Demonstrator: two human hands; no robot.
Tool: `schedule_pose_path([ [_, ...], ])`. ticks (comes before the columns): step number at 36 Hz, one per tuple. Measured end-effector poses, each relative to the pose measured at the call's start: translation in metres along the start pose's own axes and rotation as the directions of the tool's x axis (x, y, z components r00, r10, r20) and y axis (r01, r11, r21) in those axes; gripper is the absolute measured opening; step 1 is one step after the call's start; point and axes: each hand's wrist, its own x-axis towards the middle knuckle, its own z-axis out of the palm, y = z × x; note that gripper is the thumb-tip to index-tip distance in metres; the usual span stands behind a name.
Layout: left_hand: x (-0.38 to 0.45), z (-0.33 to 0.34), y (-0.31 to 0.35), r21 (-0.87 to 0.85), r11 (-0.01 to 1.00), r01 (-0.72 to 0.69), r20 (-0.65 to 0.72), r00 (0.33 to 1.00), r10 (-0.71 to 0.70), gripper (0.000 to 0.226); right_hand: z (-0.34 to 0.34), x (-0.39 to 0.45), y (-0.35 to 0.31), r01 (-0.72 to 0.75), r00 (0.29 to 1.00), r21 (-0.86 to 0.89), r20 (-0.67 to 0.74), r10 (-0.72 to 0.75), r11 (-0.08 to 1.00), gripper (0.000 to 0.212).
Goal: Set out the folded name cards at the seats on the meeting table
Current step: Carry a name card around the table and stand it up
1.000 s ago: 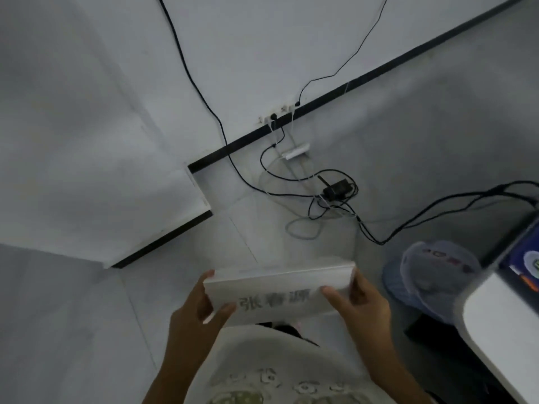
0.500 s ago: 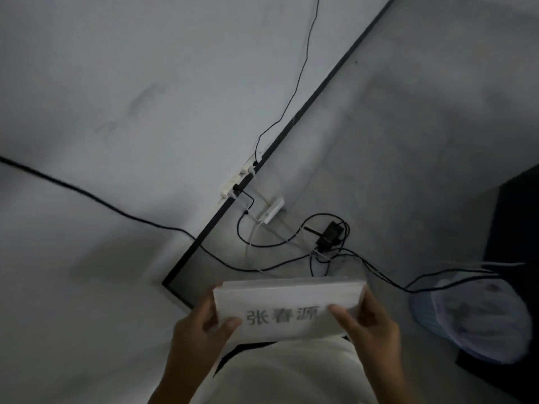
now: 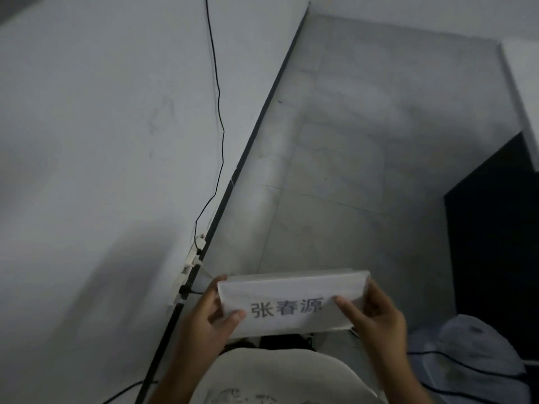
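A stack of folded white name cards (image 3: 291, 290), the front one printed with three dark characters, is held low in the view in front of my chest. My left hand (image 3: 204, 322) grips its left end, thumb on the printed face. My right hand (image 3: 376, 316) grips the right end, thumb lying across the front. The stack is level, its top edges showing several layers. No meeting table surface or seats can be made out.
A white wall (image 3: 102, 141) fills the left, meeting the grey tiled floor (image 3: 364, 156) at a black skirting strip (image 3: 262, 118). A black cable (image 3: 217, 112) runs down to wall sockets (image 3: 194, 258). A dark panel (image 3: 493, 243) stands at right, a pale bag (image 3: 478, 348) below it.
The view has swung to the right along the wall; the floor cables and adapter have dropped out of sight. Both hands keep the same hold on the card stack.
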Motion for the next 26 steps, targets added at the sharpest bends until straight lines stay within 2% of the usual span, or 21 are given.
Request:
schedule_pose_path([
  [4,0.063,0.007,0.038,0.050,0.998,-0.031,0.031,0.999,0.030,0.059,0.009,0.055,-0.028,-0.002,0.999,0.018,-0.045,0.003,1.000,0.044],
  [12,0.204,0.017,0.086,0.103,0.993,-0.052,0.145,0.989,0.037,0.054,0.045,0.164,-0.054,-0.105,0.987,0.008,-0.123,0.106,0.994,0.048],
  [16,0.304,0.029,0.127,0.117,0.986,-0.119,0.181,0.979,0.097,0.052,0.072,0.251,-0.087,-0.087,0.981,0.005,-0.173,0.087,0.996,0.042],
  [20,0.406,0.038,0.188,0.153,0.966,-0.206,0.232,0.958,0.168,0.061,0.092,0.338,-0.139,-0.080,0.971,0.073,-0.218,0.094,0.994,0.038],
  [26,0.517,0.061,0.255,0.208,0.934,-0.292,0.365,0.909,0.203,0.056,0.101,0.416,-0.185,-0.066,0.948,0.150,-0.301,0.109,0.986,0.035],
])
